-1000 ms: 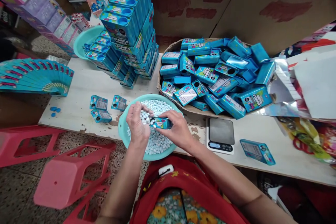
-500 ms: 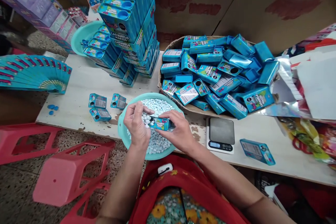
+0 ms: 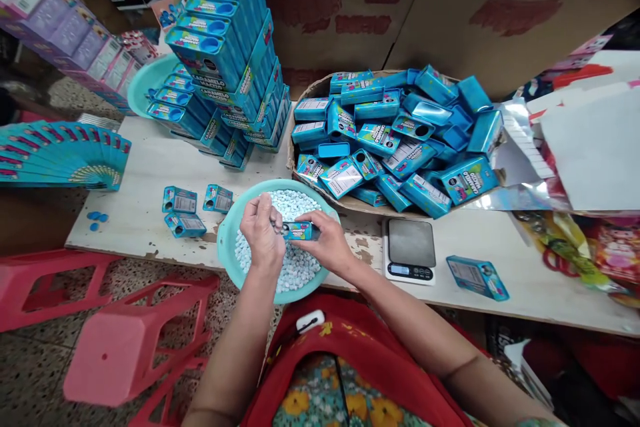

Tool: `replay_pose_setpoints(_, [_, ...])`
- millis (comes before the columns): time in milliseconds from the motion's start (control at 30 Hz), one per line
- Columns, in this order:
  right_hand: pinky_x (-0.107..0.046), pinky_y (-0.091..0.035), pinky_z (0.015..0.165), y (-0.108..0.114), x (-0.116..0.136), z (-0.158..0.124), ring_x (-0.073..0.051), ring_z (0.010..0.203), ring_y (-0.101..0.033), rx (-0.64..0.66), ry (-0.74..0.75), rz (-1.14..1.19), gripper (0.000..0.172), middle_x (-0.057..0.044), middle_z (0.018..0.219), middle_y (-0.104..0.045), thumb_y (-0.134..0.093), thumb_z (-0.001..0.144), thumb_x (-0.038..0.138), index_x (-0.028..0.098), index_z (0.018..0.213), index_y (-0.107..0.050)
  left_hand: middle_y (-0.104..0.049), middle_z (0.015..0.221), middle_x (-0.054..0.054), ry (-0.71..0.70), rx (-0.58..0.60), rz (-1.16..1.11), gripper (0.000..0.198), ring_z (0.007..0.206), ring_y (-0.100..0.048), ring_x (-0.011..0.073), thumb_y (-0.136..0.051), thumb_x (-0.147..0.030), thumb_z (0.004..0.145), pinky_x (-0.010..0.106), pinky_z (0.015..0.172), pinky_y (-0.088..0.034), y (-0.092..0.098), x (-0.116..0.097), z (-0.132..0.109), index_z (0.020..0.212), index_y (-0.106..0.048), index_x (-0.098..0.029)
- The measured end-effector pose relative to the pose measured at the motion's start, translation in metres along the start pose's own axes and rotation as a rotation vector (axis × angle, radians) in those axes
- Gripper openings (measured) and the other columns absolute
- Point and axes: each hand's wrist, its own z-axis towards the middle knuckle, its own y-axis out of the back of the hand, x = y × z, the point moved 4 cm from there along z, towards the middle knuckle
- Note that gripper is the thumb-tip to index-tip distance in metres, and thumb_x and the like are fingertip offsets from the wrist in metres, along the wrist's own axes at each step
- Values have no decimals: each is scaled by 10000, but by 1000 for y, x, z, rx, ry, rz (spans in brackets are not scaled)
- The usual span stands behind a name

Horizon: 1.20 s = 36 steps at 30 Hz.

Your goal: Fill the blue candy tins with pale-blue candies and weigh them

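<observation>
**Blue box (image 3: 300, 231) held over basin (image 3: 226, 247)**

Labelled "CARAMELO MACIZO," the box lies crosswise between two hands, above pale pellets (image 3: 295, 280). The right hand (image 3: 327, 243) has its grip closed around the right end; the left hand (image 3: 263, 233) curls at the left end, any contents impossible to tell. "CARAMELO" also reads on stacked cartons (image 3: 200, 57) along the worktop (image 3: 135, 217).

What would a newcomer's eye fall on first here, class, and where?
The heap of blue boxes stands out at the back of the table, right of a tall stack of similar boxes. In front, a turquoise bowl holds pale pieces; above it, the right hand holds a blue box and the left hand is at its end.
</observation>
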Motion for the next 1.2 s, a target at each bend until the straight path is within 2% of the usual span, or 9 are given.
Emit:
replay_pose_setpoints(200, [-328,-503,827,27,-17,-16,-194,896,-632,-16,-115,302,380,-19,944,-664,-798,637,331,212,966,-650,-252,483,-98,52,30,47,277,378,-250,50,-654,-397,775,172,381,-227,8,1,4,754,-476,-186])
replay_pose_setpoints(267, [-321,-526,783,47,-26,-33,-193,867,-644,-32,-167,393,420,-18,940,-667,-800,628,369,217,986,-641,-349,498,-73,-39,39,300,252,438,-387,82,-607,-425,798,195,465,-354,19,11,9,780,-511,-193])
replay_pose_setpoints(333, [-320,-539,760,74,-39,-58,-196,854,-651,-98,-215,422,443,-24,947,-670,-805,619,383,220,994,-634,-552,655,-5,-157,139,698,240,679,-566,158,-611,-430,782,283,680,-467,25,30,10,839,-572,-200])
replay_pose_setpoints(400, [-330,-541,774,105,-58,-86,-198,866,-652,-212,-268,377,440,-34,976,-668,-802,625,378,224,998,-626,-636,945,71,-279,264,1056,296,981,-571,251,-615,-436,766,393,900,-428,29,52,6,948,-610,-202])
replay_pose_setpoints(467, [-352,-533,809,137,-81,-115,-203,891,-648,-348,-325,304,435,-44,1008,-663,-790,640,368,223,1010,-614,-598,1118,114,-391,286,1231,376,1118,-507,293,-575,-453,790,452,995,-354,31,68,-2,1063,-595,-196])
replay_pose_setpoints(600, [-398,-508,839,186,-132,-148,-210,880,-630,-538,-394,149,439,-50,981,-652,-755,666,362,201,1040,-591,-586,1115,127,-498,165,1273,397,1118,-497,288,-512,-459,832,450,1006,-344,30,76,-17,1103,-582,-178])
replay_pose_setpoints(733, [-403,-472,893,205,-166,-153,-216,948,-604,-555,-368,67,429,-70,1026,-637,-723,685,362,178,1048,-587,-606,1052,113,-491,132,1280,372,1069,-521,283,-524,-456,821,443,983,-367,25,70,-24,1049,-615,-177])
replay_pose_setpoints(933, [-423,-393,1016,219,-166,-172,-239,1216,-478,-506,-315,24,676,-132,1304,-517,-743,669,386,179,1257,-482,-615,1031,99,-488,93,1260,348,1034,-533,259,-530,-436,810,415,973,-380,14,54,-41,1002,-641,-167])
replay_pose_setpoints(1200, [-441,-464,938,222,-179,-232,-246,1074,-595,-536,-446,106,437,-146,1172,-627,-499,851,485,164,1139,-571,-635,991,74,-439,-8,1112,317,905,-590,207,-555,-413,794,329,800,-474,0,45,-79,969,-658,-170])
